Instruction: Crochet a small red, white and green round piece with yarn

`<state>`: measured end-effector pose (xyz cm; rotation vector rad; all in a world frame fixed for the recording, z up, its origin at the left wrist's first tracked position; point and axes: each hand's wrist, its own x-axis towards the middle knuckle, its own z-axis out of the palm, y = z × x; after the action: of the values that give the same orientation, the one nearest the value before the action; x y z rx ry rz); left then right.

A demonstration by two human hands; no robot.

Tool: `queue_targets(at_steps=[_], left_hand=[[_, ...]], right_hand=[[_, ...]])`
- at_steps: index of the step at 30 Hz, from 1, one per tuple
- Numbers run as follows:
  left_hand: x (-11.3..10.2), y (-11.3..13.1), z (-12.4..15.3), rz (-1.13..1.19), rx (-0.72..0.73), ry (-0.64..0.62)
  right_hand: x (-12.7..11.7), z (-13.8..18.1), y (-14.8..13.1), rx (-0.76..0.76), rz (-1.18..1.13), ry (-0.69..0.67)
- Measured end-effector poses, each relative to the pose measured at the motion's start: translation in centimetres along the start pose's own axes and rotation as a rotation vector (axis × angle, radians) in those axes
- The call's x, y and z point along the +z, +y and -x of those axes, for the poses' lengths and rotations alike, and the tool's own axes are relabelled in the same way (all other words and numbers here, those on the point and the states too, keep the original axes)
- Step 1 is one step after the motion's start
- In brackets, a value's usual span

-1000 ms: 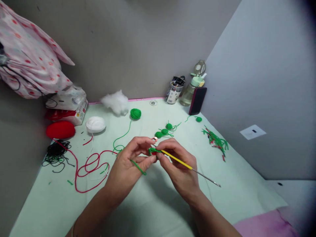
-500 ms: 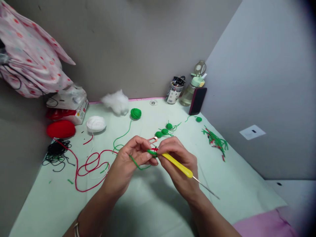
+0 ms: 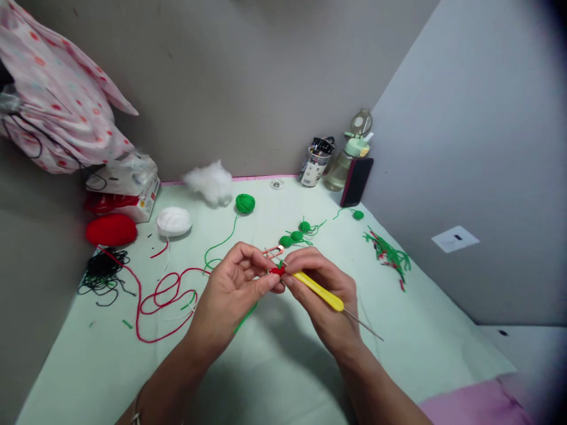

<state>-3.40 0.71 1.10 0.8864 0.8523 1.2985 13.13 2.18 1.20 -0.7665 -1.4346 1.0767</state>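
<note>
My left hand (image 3: 234, 289) pinches a small red and green crochet piece (image 3: 277, 271) above the pale green table (image 3: 274, 366). A strand of green yarn (image 3: 244, 317) runs down under this hand. My right hand (image 3: 325, 289) grips a yellow-handled crochet hook (image 3: 316, 290), its tip at the piece and its metal tail pointing down to the right. A small pink clip (image 3: 273, 251) shows just above my fingers. Both hands meet at the piece.
Behind lie a green yarn ball (image 3: 244, 203), white yarn (image 3: 173, 221), red yarn (image 3: 111, 229), white stuffing (image 3: 209, 180), black thread (image 3: 101, 271), a loose red strand (image 3: 163, 298), small green crochet balls (image 3: 296, 234), yarn scraps (image 3: 387, 254), a jar (image 3: 313, 165), a bottle (image 3: 343, 162), a phone (image 3: 355, 180).
The crochet piece has turned in my fingers so that its red side shows. The hook's tail swung slightly up. My hands stayed in nearly the same place.
</note>
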Motion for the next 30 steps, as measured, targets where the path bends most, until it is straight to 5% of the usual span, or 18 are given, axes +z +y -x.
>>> queue_targets(at_steps=[4,7,10,14,16,21,24,30], left_hand=[[-2.7,1.5,-0.4,-0.415,0.011,-0.059],[-4.4,2.0,-0.6,-0.508,0.243,0.278],[-3.5,1.1,-0.5,-0.358,0.295,0.249],[-0.5,0.1,-0.1,-0.04,-0.034,-0.062],[0.0,0.8,0.1,0.193,-0.149,-0.117],[-1.4,3.9,0.4,0.4,0.067,0.209],[-1.7,3.7,0.7,0.209,0.257,0.305],[-1.8,0.6,0.6,-0.833,0.681,0.005]], right_hand=[[-0.2,0.0,0.1,0.013,-0.073,0.02],[-0.4,0.1,0.2,0.031,-0.115,-0.003],[-0.4,0.2,0.2,0.046,-0.116,-0.057],[-0.5,0.2,0.2,0.014,-0.106,-0.073],[-0.7,0.1,0.3,-0.006,-0.11,-0.037],[-0.5,0.1,0.2,-0.015,-0.132,-0.025],[-0.2,0.2,0.2,-0.047,-0.085,-0.018],[0.2,0.3,0.1,-0.099,-0.022,-0.005]])
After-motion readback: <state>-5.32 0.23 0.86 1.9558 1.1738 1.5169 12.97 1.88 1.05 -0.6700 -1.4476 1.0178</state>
